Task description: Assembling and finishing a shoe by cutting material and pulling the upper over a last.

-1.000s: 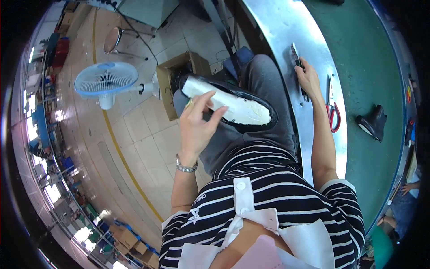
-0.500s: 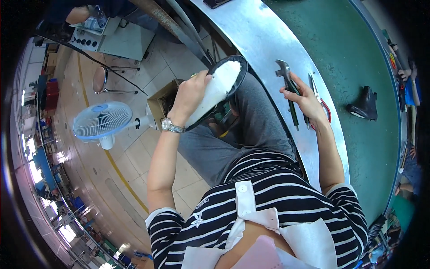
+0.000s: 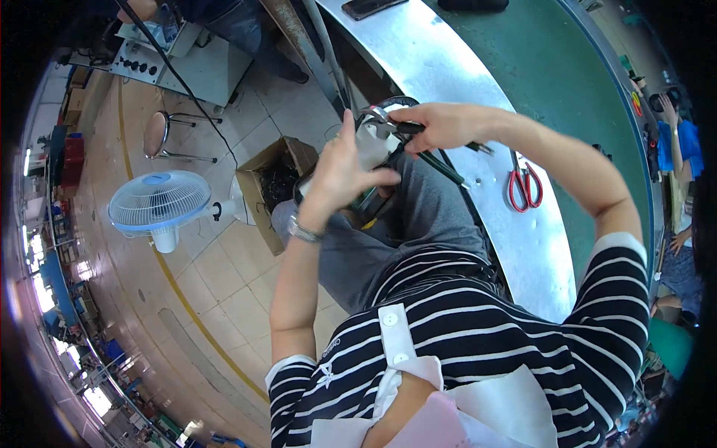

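My left hand (image 3: 340, 175) holds a white shoe with a black rim (image 3: 371, 138) up over my lap, fingers spread against its side. My right hand (image 3: 441, 123) is shut on a pair of pliers with dark handles (image 3: 422, 155), and the metal jaws sit at the shoe's top edge. Both hands meet at the shoe, just in front of the metal bench edge (image 3: 448, 67). Most of the shoe is hidden behind my left hand.
Red-handled scissors (image 3: 525, 187) lie on the metal strip beside a green mat (image 3: 553, 67). On the floor to my left are an open cardboard box (image 3: 272, 179), a blue-and-white fan (image 3: 159, 201) and a stool (image 3: 155, 133). Another person (image 3: 676, 142) sits at far right.
My right hand has picked the pliers up off the bench and brought them to the shoe. My left hand has turned the shoe and raised it toward the bench.
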Demonstrator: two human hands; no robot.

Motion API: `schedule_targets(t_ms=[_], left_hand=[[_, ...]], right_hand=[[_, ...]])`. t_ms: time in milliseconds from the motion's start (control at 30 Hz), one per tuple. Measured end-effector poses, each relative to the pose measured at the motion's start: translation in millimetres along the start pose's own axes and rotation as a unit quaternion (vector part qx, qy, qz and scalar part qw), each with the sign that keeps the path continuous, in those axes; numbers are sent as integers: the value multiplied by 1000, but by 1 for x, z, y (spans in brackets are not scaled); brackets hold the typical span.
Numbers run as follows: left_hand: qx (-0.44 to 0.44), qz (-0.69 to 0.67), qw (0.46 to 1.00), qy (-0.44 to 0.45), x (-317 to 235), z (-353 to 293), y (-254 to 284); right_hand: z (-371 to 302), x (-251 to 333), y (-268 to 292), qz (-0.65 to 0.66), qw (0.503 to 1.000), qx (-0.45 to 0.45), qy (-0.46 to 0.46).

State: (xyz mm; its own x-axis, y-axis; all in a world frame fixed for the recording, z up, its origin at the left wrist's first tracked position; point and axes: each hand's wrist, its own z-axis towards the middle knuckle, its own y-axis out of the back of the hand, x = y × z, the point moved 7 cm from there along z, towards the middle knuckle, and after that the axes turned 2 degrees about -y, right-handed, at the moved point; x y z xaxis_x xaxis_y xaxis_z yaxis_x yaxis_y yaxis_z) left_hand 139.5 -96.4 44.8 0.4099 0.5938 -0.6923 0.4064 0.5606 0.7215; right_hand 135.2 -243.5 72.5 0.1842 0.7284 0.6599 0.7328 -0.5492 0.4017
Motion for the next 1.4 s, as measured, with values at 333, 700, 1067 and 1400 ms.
schedule_targets(t_ms=[333, 700, 1067, 1400], left_hand=[[-118, 61, 991, 12, -21, -20, -28], [-192, 74, 978, -33, -27, -32, -32], [-215, 176, 954, -110, -17, -44, -36], [-225, 194, 950, -92, -16, -46, -39]], right_hand=[[-14, -30, -47, 0, 985, -165, 52], [-32, -32, -52, -37, 959, -246, 133], [-46, 28, 6, -254, 952, -145, 85], [-31, 19, 6, -93, 976, -191, 51]])
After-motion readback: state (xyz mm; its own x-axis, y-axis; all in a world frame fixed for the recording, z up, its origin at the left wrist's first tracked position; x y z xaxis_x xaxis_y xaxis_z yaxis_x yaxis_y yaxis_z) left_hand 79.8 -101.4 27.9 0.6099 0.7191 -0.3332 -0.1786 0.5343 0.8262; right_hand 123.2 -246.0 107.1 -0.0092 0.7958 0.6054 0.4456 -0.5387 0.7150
